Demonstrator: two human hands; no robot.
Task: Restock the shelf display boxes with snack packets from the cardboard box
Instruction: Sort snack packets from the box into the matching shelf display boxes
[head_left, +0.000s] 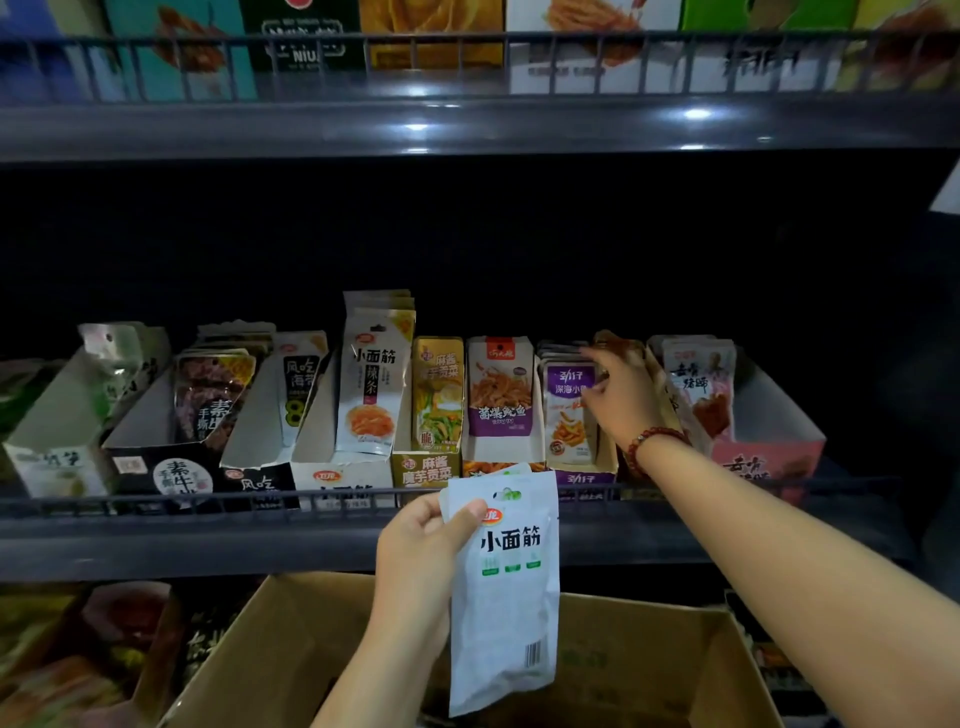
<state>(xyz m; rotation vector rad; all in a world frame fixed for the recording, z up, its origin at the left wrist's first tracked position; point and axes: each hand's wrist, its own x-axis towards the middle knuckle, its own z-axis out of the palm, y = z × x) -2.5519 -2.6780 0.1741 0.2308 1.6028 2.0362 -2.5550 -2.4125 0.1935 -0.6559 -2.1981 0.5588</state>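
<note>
My left hand (423, 551) grips a small stack of white snack packets (506, 597) with green marks, held upright above the open cardboard box (291, 649). My right hand (621, 387), with a red bead bracelet on its wrist, reaches into the middle shelf. Its fingers rest on a brownish packet (615, 343) standing between the purple display box (574, 410) and the pink display box (763, 457). Whether the fingers grip that packet I cannot tell. Several display boxes with upright packets line the shelf, among them a white one (340, 475) with tall white packets.
A metal rail (208, 501) runs along the front edge of the middle shelf. The upper shelf (467, 124) overhangs and carries more product boxes. Packaged goods (88, 654) lie on the lower level left of the cardboard box. The back of the middle shelf is dark.
</note>
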